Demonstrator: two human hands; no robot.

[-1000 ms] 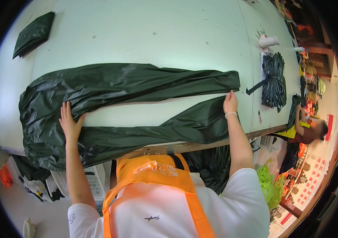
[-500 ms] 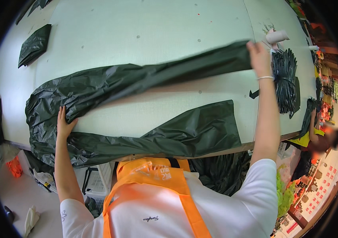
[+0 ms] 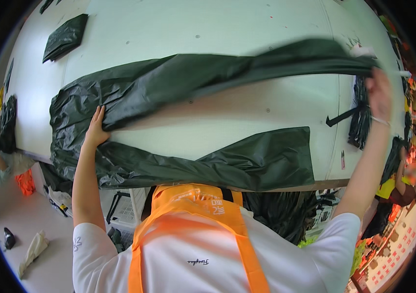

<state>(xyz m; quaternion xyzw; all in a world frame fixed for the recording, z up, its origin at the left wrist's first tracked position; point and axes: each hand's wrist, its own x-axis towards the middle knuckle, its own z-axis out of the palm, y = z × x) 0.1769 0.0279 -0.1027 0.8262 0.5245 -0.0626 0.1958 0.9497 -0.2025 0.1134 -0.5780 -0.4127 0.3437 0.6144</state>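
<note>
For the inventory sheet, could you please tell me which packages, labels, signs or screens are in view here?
None is clearly in view: no package, sign or screen on the white table.
Apron: below the table edge, orange, with small pale print.
Shirt: bottom centre, white, with a tiny dark mark.

We count one white bench (image 3: 178,29). One pair of dark green trousers (image 3: 178,88) lies spread on it. One folded dark green piece (image 3: 65,36) at the far left. One bundle of dark straps (image 3: 362,117) at the right edge. Two hands: left hand (image 3: 95,132), right hand (image 3: 379,93). One orange apron (image 3: 193,205).
</note>
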